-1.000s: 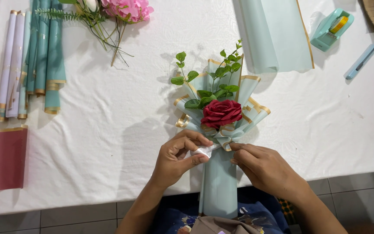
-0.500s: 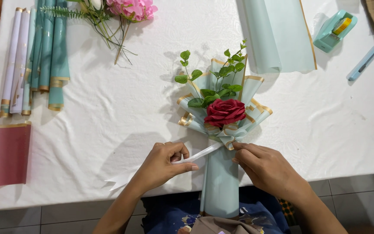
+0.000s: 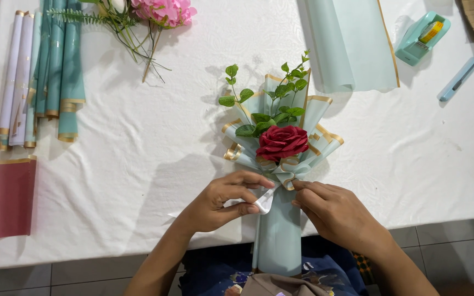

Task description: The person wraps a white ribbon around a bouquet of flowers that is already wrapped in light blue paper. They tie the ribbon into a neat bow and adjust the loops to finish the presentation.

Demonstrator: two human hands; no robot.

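Now ribbon [image 3: 263,201] is pinched by left hand [image 3: 220,200] at bouquet [image 3: 278,164] neck; right hand [image 3: 338,214] pressed alongside, tying pending, tension req'd.

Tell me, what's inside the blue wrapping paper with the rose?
Inside the wrapping you can see a red rose and green leafy sprigs poking out the top. Their stems are covered by the paper. The left hand and right hand pinch a pale ribbon around it.

Red rose bouquet [image 3: 281,143] in mint, gold-edged wrap lies on desk [image 3: 138,159], stem end overhanging; white ribbon [image 3: 263,201] at neck.
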